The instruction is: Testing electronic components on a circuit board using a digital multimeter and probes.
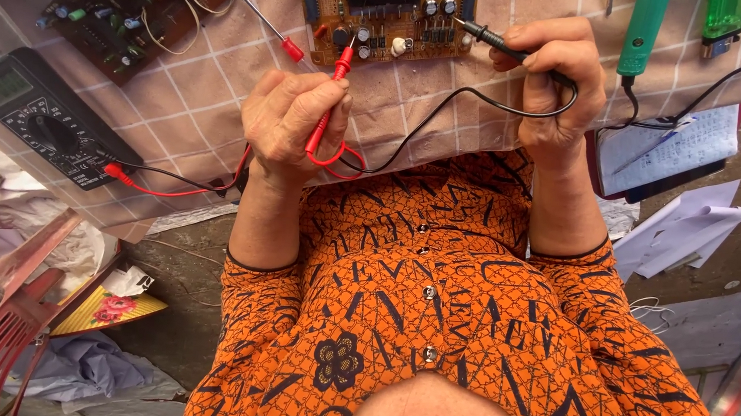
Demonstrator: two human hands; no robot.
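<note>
My left hand is closed around the red probe, its metal tip just short of the lower edge of the tan circuit board at the top middle of the frame. My right hand pinches the black probe, its tip at the board's lower right corner, beside the small capacitors.

To do this well, I think each tip should land on one solder point only, steep enough not to bridge neighbours. The slack red and black leads loop below my hands; I'd keep them off the board.

The black multimeter lies on the tabletop at the left of the frame, so reading its dial means turning my eyes while both tips hold steady.
</note>
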